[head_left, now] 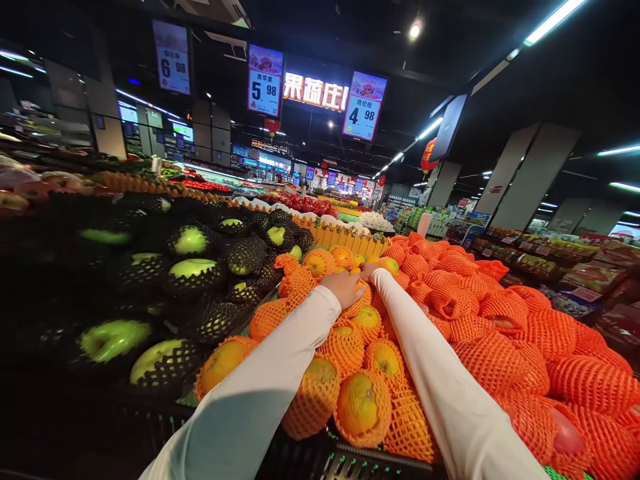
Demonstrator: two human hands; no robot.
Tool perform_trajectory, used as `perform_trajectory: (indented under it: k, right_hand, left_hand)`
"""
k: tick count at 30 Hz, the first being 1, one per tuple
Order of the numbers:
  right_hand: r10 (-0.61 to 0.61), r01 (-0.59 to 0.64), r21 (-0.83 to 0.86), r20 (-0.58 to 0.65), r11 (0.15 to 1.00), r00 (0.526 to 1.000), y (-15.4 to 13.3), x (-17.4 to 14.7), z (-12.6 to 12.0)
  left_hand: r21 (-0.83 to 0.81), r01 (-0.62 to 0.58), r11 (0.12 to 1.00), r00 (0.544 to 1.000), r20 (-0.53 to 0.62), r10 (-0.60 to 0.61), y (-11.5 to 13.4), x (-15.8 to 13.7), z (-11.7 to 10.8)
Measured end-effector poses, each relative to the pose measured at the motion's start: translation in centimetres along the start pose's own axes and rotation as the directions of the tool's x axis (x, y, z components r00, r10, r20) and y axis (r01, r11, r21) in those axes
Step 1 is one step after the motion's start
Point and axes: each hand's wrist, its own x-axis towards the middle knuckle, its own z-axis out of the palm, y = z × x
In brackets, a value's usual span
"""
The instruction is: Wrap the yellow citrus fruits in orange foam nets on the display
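Both my arms, in white sleeves, reach over a heap of oranges (pixel 359 402) wrapped in orange foam nets. At the far part of the heap my left hand (pixel 344 288) is closed, its fingers curled over a netted orange (pixel 364 305). Just beyond it and to the right, my right hand (pixel 369 271) is bent inward with its fingers closed among the far oranges. What its fingers hold, if anything, is hidden. Close to its wrist lies another orange (pixel 389 265) with its top showing.
Green apples (pixel 193 268) in black nets are piled on the left. Fruit in red-orange nets (pixel 493 357) fills the right side. A yellow picket-like divider (pixel 337 236) runs behind the oranges, and a black crate edge (pixel 370 461) lies in front. Price signs (pixel 365 105) hang overhead.
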Motion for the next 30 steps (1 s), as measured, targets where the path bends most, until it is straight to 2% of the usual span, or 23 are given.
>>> perform_trajectory:
  k: [2, 4, 6, 9, 13, 15, 17, 21, 25, 27, 30]
  right_hand:
    - [-0.007, 0.007, -0.010, 0.051, 1.000, 0.999, 0.0, -0.3, -0.1]
    - [-0.007, 0.008, -0.027, 0.043, 1.000, 0.999, 0.0, -0.9, -0.3]
    - [0.002, -0.003, -0.046, -0.025, 0.999, 1.000, -0.1, -1.4, -0.8]
    - [0.031, -0.035, -0.013, -0.208, 0.999, 0.978, -0.2, -2.0, -1.5]
    - [0.134, -0.082, 0.131, -0.466, 0.988, 0.875, -0.3, -2.6, -2.1]
    - [0.181, -0.098, 0.177, -0.551, 0.979, 0.814, -0.5, -3.0, -2.5]
    - [0.169, -0.083, 0.170, -0.595, 0.982, 0.786, -0.9, -3.6, -3.3]
    - [0.050, -0.014, 0.063, -0.617, 0.998, 0.785, -2.2, -5.3, -6.6]
    - [-0.026, 0.002, -0.036, -0.663, 0.999, 0.748, -3.6, -8.4, -11.0]
    - [0.015, 0.022, 0.044, -0.695, 0.999, 0.719, -3.9, -10.4, -12.2]
    - [0.209, 0.040, 0.325, -0.692, 0.945, 0.691, -3.6, -13.5, -11.6]
  left_hand:
    - [0.007, 0.001, 1.000, 1.000, -0.014, -0.001, 0.0, 0.1, 0.1]
    - [0.012, 0.000, 1.000, 1.000, -0.023, 0.000, 0.0, 0.2, 0.3]
    - [0.016, -0.002, 1.000, 1.000, -0.025, 0.003, -0.1, 0.2, 0.4]
    - [0.021, -0.014, 1.000, 0.999, -0.031, 0.014, -0.2, 0.4, 0.5]
    - [0.015, -0.024, 1.000, 0.998, -0.050, 0.025, -0.2, 0.4, 0.5]
    - [0.005, -0.025, 1.000, 0.999, -0.043, 0.025, -0.2, 0.3, 0.4]
    - [-0.001, -0.023, 1.000, 0.999, -0.029, 0.023, -0.1, 0.2, 0.2]
    - [-0.012, -0.017, 1.000, 0.999, -0.042, 0.017, 0.0, 0.1, 0.0]
    - [-0.028, -0.034, 0.999, 0.998, -0.053, 0.032, -0.1, 0.3, 0.1]
    - [-0.035, -0.038, 0.999, 0.998, -0.044, 0.037, -0.2, 0.3, 0.1]
    - [-0.039, -0.028, 0.999, 0.999, -0.037, 0.026, -0.4, 0.4, 0.3]
